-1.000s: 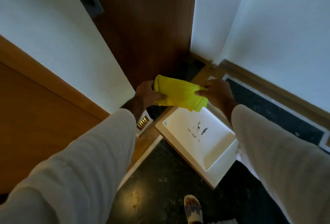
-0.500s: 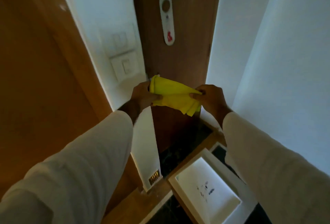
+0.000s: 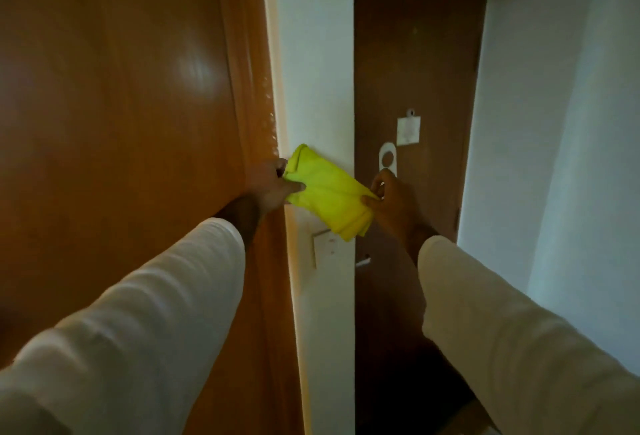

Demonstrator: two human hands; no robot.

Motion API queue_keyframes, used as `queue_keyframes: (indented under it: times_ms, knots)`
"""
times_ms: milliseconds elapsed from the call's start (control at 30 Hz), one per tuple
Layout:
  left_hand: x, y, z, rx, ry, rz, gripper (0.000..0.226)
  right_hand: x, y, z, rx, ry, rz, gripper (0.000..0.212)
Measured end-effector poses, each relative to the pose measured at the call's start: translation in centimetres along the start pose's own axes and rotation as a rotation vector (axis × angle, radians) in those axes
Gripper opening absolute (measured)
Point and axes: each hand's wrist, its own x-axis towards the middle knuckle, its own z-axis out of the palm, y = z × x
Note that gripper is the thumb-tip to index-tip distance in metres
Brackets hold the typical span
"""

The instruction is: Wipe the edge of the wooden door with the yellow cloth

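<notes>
A folded yellow cloth (image 3: 327,194) is stretched between both hands at chest height, in front of a white wall strip. My left hand (image 3: 272,185) pinches its left end right beside the edge (image 3: 258,116) of the orange-brown wooden door (image 3: 121,123) that fills the left of the view. My right hand (image 3: 393,199) grips the cloth's right end in front of a darker brown door (image 3: 415,53). The cloth hangs just right of the wooden door's edge; whether it touches it is unclear.
A white wall strip (image 3: 315,53) with a light switch (image 3: 327,247) separates the two doors. The dark door carries a white hanger tag (image 3: 388,157), a small white plate (image 3: 408,129) and a handle (image 3: 363,261). Pale walls (image 3: 561,123) close the right side.
The view has tilted up from the floor to the doors. Both hands have risen with the cloth and shifted left, so my left hand now sits at the wooden door's edge.
</notes>
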Motion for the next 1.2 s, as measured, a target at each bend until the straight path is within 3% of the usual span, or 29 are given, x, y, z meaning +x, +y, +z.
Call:
queue_keyframes:
  times_ms: [300, 500, 700, 833, 967, 1100, 1200]
  knots:
    - [4.7, 7.9, -12.0, 0.28, 0.234, 0.158, 0.042, 6.0, -9.1, 5.2, -0.105, 0.008, -0.301, 0.012]
    - [9.6, 12.5, -15.2, 0.381, 0.413, 0.26, 0.057, 10.0, -13.5, 7.9, -0.195, 0.082, -0.456, 0.047]
    - [13.0, 13.6, -15.7, 0.493, 0.388, 0.322, 0.046, 12.9, -14.9, 9.7, -0.285, 0.11, -0.411, 0.052]
    - [13.1, 12.9, -15.5, 0.561, 0.361, 0.33, 0.041, 13.6, -15.4, 10.5, -0.545, 0.157, -0.38, 0.044]
    - [12.7, 11.9, -16.0, 0.502, 0.326, 0.306, 0.023, 14.9, -16.8, 11.4, -0.744, 0.283, -0.553, 0.026]
    - [13.3, 12.6, -16.6, 0.562, 0.309, 0.308, 0.042, 16.3, -18.0, 12.2, -0.665, 0.255, -0.604, 0.042]
    - [12.4, 10.5, -17.9, 0.645, 0.383, 0.426, 0.051, 16.7, -19.0, 12.6, -0.514, 0.391, -0.57, 0.055]
